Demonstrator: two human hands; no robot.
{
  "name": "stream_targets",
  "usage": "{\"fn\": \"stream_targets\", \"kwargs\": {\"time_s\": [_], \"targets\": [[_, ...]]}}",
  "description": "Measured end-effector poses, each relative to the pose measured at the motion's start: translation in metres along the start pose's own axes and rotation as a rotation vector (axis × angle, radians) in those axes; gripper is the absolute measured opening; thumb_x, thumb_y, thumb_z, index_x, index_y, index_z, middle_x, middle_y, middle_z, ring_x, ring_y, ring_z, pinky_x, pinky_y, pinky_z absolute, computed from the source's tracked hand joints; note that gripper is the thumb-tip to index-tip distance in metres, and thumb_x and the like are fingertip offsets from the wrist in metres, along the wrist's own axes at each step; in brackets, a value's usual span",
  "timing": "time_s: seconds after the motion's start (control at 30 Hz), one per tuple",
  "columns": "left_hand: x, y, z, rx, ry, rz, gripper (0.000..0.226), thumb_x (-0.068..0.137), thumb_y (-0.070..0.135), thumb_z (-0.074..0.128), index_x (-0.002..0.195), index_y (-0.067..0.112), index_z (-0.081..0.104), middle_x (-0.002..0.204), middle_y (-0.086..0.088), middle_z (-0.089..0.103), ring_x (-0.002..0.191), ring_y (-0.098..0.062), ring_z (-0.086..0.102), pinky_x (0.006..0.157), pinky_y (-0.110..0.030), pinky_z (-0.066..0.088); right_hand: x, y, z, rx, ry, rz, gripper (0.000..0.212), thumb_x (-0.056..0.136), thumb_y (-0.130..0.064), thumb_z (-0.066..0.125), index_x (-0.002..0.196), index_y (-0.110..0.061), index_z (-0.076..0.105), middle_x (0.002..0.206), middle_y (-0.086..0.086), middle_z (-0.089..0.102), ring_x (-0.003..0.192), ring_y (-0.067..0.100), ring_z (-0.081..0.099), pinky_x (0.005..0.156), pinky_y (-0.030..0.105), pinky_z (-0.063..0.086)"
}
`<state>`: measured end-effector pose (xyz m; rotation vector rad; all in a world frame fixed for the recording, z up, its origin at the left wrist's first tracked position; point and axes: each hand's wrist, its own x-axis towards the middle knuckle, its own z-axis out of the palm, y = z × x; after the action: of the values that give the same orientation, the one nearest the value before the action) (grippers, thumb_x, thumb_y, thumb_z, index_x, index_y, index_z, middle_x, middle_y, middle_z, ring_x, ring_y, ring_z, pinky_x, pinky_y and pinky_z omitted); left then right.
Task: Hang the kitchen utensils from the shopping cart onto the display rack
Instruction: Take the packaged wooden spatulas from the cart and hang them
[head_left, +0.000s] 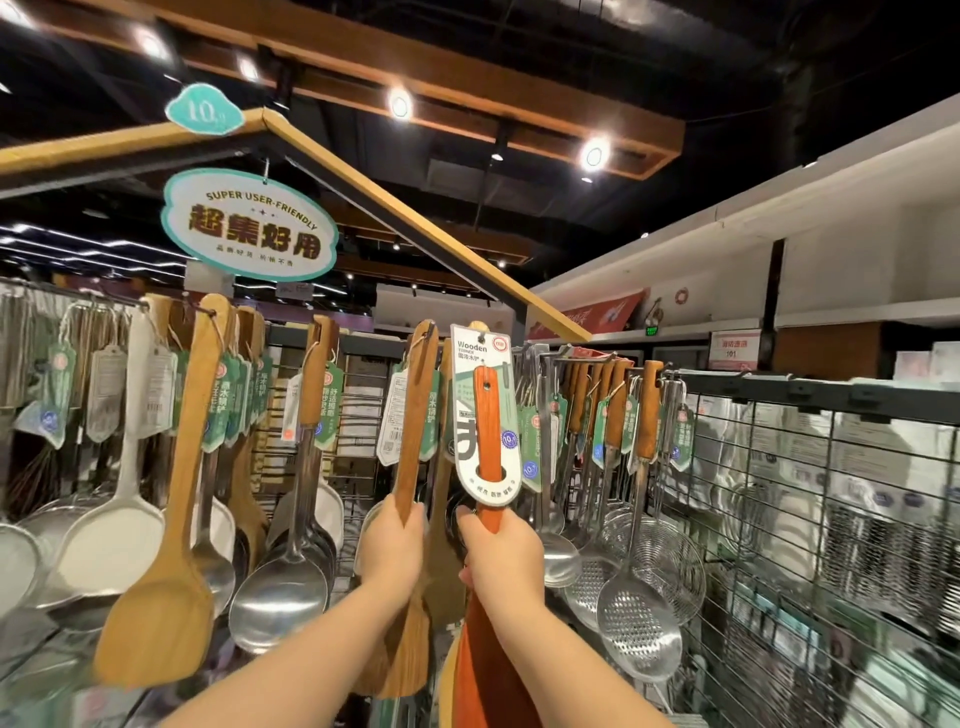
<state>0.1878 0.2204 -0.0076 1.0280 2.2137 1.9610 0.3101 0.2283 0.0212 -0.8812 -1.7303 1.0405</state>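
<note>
Before the display rack, two tight grips: left hand on pale turner, right hand on orange turner.

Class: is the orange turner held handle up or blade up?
Handle up: the right hand grips the orange turner below its card, blade underneath.

The left hand and right hand are bare, as are both forearms.
</note>
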Motion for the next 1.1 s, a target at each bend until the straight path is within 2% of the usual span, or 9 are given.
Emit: {"fn": "stream_targets", "kwargs": {"time_s": [0.07, 0.17, 0.33, 0.5, 0.63, 0.73, 0.9, 0.97, 1.1], "targets": [[-0.005, 0.0, -0.001, -0.033, 0.017, 0.024, 0.012, 0.096, 0.03, 0.045, 0.097, 0.021, 0.053, 0.08, -0.003, 0.061, 0.075, -0.02, 0.058, 0.062, -0.029, 0.039, -0.002, -0.001, -0.001, 0.005, -0.001, -0.002, 0.028, 0.086, -0.03, 0.057, 0.062, -0.018, 0.05, 0.048, -0.006, 0.049, 0.044, 0.013, 0.052, 0.066, 0.041, 0.056], [-0.015, 0.003, -0.006, -0.057, 0.045, 0.067, 0.012, 0.096, 0.028, 0.046, 0.094, 0.02, 0.055, 0.08, -0.002, 0.059, 0.072, -0.018, 0.055, 0.059, -0.029, 0.036, -0.005, -0.004, 0.0, 0.002, -0.003, -0.005, 0.026, 0.086, -0.03, 0.056, 0.063, -0.018, 0.051, 0.044, -0.007, 0.049, 0.043, 0.013, 0.054, 0.064, 0.038, 0.055], [-0.03, 0.01, -0.017, -0.058, 0.052, 0.08, 0.012, 0.096, 0.028, 0.046, 0.091, 0.021, 0.054, 0.085, -0.003, 0.059, 0.073, -0.016, 0.054, 0.061, -0.028, 0.036, -0.01, -0.009, 0.003, 0.018, 0.005, 0.016, 0.024, 0.086, -0.032, 0.056, 0.066, -0.018, 0.055, 0.048, -0.004, 0.055, 0.047, 0.016, 0.059, 0.07, 0.04, 0.056], [-0.048, 0.023, -0.031, -0.014, 0.053, 0.077, 0.01, 0.097, 0.029, 0.045, 0.094, 0.021, 0.051, 0.086, 0.002, 0.057, 0.078, -0.016, 0.052, 0.067, -0.028, 0.036, -0.013, -0.014, 0.001, -0.041, 0.003, 0.008, 0.027, 0.087, -0.032, 0.054, 0.064, -0.018, 0.055, 0.048, -0.005, 0.055, 0.048, 0.016, 0.062, 0.066, 0.036, 0.055], [-0.062, 0.032, -0.038, 0.006, 0.073, 0.077, 0.01, 0.097, 0.028, 0.045, 0.092, 0.021, 0.05, 0.082, 0.006, 0.054, 0.075, -0.014, 0.05, 0.068, -0.028, 0.036, -0.016, -0.018, -0.005, -0.106, -0.01, -0.003, 0.029, 0.089, -0.034, 0.052, 0.065, -0.018, 0.056, 0.049, -0.005, 0.057, 0.057, 0.018, 0.066, 0.064, 0.03, 0.051], [-0.07, 0.04, -0.041, 0.037, 0.089, 0.089, 0.013, 0.097, 0.028, 0.044, 0.096, 0.018, 0.052, 0.09, 0.002, 0.056, 0.081, -0.017, 0.051, 0.071, -0.029, 0.038, -0.017, -0.022, -0.01, -0.142, -0.022, -0.003, 0.032, 0.089, -0.036, 0.051, 0.062, -0.019, 0.054, 0.05, -0.004, 0.058, 0.065, 0.021, 0.068, 0.064, 0.03, 0.049], [-0.078, 0.051, -0.042, 0.081, 0.09, 0.126, 0.026, 0.098, 0.029, 0.041, 0.112, 0.01, 0.054, 0.104, -0.005, 0.062, 0.09, -0.02, 0.056, 0.075, -0.03, 0.043, -0.02, -0.026, -0.015, -0.147, 0.001, -0.018, 0.029, 0.088, -0.04, 0.051, 0.065, -0.022, 0.05, 0.076, 0.006, 0.068, 0.075, 0.027, 0.067, 0.069, 0.033, 0.05], [-0.079, 0.055, -0.043, 0.105, 0.086, 0.116, 0.031, 0.098, 0.031, 0.04, 0.116, 0.009, 0.052, 0.105, -0.008, 0.062, 0.095, -0.024, 0.058, 0.075, -0.032, 0.044, -0.021, -0.029, -0.019, -0.162, 0.001, -0.025, 0.029, 0.087, -0.042, 0.051, 0.066, -0.022, 0.05, 0.08, 0.006, 0.068, 0.076, 0.027, 0.067, 0.069, 0.032, 0.048], [-0.082, 0.058, -0.051, 0.095, 0.099, 0.105, 0.026, 0.098, 0.029, 0.04, 0.108, 0.007, 0.053, 0.089, -0.004, 0.058, 0.082, -0.023, 0.055, 0.067, -0.031, 0.04, -0.02, -0.04, -0.032, -0.2, 0.04, -0.061, 0.028, 0.089, -0.04, 0.049, 0.072, -0.018, 0.053, 0.083, 0.008, 0.068, 0.079, 0.027, 0.066, 0.065, 0.03, 0.044]]}}
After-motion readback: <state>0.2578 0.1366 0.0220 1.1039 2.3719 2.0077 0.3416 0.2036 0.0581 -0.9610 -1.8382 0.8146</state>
